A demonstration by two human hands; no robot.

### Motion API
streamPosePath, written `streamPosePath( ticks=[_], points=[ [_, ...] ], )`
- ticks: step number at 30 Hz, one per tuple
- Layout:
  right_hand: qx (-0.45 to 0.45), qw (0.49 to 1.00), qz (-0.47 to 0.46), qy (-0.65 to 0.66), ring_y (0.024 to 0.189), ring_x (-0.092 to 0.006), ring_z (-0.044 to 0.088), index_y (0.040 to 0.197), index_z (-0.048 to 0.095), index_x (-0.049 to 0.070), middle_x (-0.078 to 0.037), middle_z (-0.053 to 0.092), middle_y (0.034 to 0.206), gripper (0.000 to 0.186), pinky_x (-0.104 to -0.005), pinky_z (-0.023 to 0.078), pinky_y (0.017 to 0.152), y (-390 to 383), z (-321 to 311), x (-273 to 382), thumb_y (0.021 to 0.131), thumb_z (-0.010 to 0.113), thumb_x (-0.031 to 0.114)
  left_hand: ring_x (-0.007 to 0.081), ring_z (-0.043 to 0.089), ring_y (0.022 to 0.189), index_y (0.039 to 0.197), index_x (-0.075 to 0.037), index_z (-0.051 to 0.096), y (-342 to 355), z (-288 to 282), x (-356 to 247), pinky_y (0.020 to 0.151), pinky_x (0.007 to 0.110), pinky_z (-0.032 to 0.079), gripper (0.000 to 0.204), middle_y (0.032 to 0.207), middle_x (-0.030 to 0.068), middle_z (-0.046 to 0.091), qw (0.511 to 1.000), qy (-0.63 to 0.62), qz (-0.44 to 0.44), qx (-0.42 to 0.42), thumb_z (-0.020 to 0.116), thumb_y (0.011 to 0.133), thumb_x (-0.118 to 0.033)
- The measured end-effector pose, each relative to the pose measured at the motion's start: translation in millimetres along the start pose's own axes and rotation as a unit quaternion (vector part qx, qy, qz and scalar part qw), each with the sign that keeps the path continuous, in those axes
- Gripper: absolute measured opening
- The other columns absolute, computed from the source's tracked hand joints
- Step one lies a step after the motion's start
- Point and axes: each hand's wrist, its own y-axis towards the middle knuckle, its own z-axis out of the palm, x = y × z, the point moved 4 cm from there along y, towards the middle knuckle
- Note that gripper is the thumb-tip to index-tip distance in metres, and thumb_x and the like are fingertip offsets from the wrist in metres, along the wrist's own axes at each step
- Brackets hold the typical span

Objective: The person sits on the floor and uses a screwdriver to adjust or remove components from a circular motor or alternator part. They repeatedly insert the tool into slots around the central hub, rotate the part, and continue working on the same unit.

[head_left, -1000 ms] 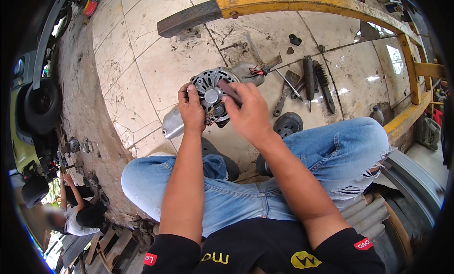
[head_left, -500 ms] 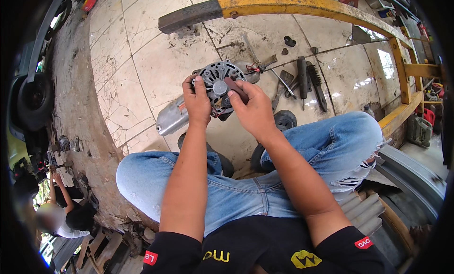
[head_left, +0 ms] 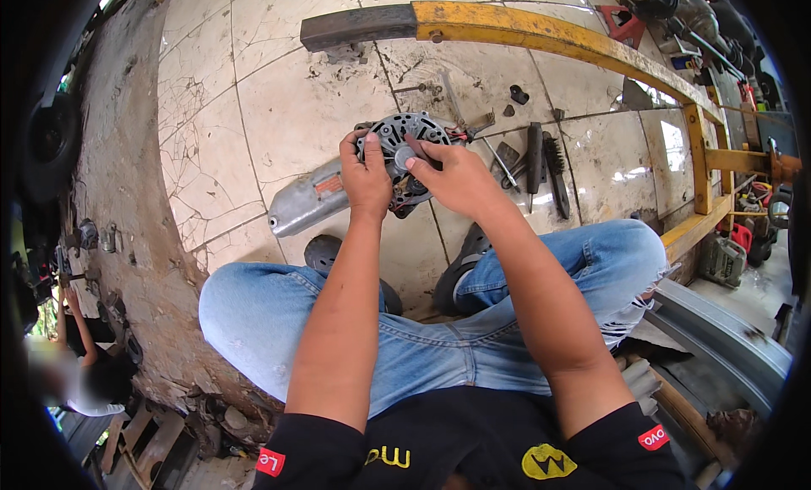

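An alternator (head_left: 390,137) with a round, slotted grey metal housing is held up in front of me, above the tiles. My left hand (head_left: 367,184) is closed around its left edge, thumb on the face. Between the thumb and fingers of my right hand (head_left: 456,182) is a reddish-brown strip (head_left: 413,142), possibly folded sandpaper, against the slotted face beside the central round cap. Most of the strip is hidden by the fingers. Red wires show at the alternator's edge. Behind my left hand, a long silver metal housing (head_left: 306,201) lies on the floor.
Right of the alternator lie a black-handled tool (head_left: 535,156), a wire brush (head_left: 555,165) and a thin metal rod (head_left: 504,165). A yellow metal frame (head_left: 524,29) spans the far side and right. Another person (head_left: 89,359) is at the far left.
My view has shifted slightly. The reddish-brown strip stays pressed to the alternator's face, with less of it showing past my right fingers. My left hand keeps its hold.
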Motion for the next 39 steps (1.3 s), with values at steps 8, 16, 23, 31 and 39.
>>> streamPosePath(
  ticks=[8,16,23,31,39],
  points=[
    [0.022,0.996,0.051,0.075,0.061,-0.0178,0.057,0.125,0.064,0.005,-0.012,0.062,0.066,0.044,-0.0338,0.048,0.063,-10.4,-5.5,10.9,0.092,0.059,0.033,0.0224,0.060,0.090,0.114,-0.003,0.055,-4.5,-0.7,1.3,0.083,0.035,0.049,0.033,0.101,0.0153,0.064,0.999,0.029,0.011,-0.020,0.057,0.099,-0.032],
    [0.047,0.997,0.044,0.040,0.046,-0.0157,0.052,0.128,0.063,0.005,-0.007,0.055,0.057,0.044,-0.0342,0.044,0.049,-6.3,-7.0,9.4,0.094,0.057,0.032,0.0262,0.061,0.090,0.111,-0.002,0.057,-4.6,-2.7,-6.1,0.084,0.036,0.048,0.032,0.100,0.0160,0.064,0.998,0.050,0.023,-0.031,0.058,0.098,-0.031],
    [0.046,0.994,0.082,0.051,0.042,-0.0143,0.049,0.127,0.063,0.003,-0.006,0.052,0.053,0.044,-0.0334,0.041,0.045,-7.2,-5.0,23.7,0.094,0.058,0.031,0.0272,0.061,0.091,0.112,-0.001,0.056,-3.7,-3.2,-10.1,0.084,0.037,0.048,0.032,0.101,0.0165,0.064,0.996,0.059,0.047,-0.055,0.057,0.099,-0.030],
    [-0.092,0.996,-0.020,0.009,0.095,-0.0342,0.068,0.120,0.065,0.003,-0.023,0.069,0.100,0.041,-0.0386,0.052,0.082,-13.7,-7.3,5.1,0.091,0.058,0.031,0.0240,0.061,0.087,0.111,-0.001,0.056,-2.3,-1.1,-7.6,0.082,0.035,0.049,0.033,0.097,0.0150,0.065,0.998,0.047,0.011,-0.032,0.058,0.099,-0.031],
    [-0.051,0.979,-0.083,-0.181,0.099,-0.0400,0.065,0.131,0.059,0.014,-0.023,0.067,0.108,0.049,-0.0444,0.052,0.085,-7.4,5.0,-7.2,0.083,0.060,0.023,0.0170,0.058,0.085,0.113,-0.003,0.054,0.4,-0.1,0.2,0.079,0.032,0.049,0.031,0.097,0.0103,0.064,0.998,0.039,0.042,-0.028,0.057,0.100,-0.032]
  ],
)
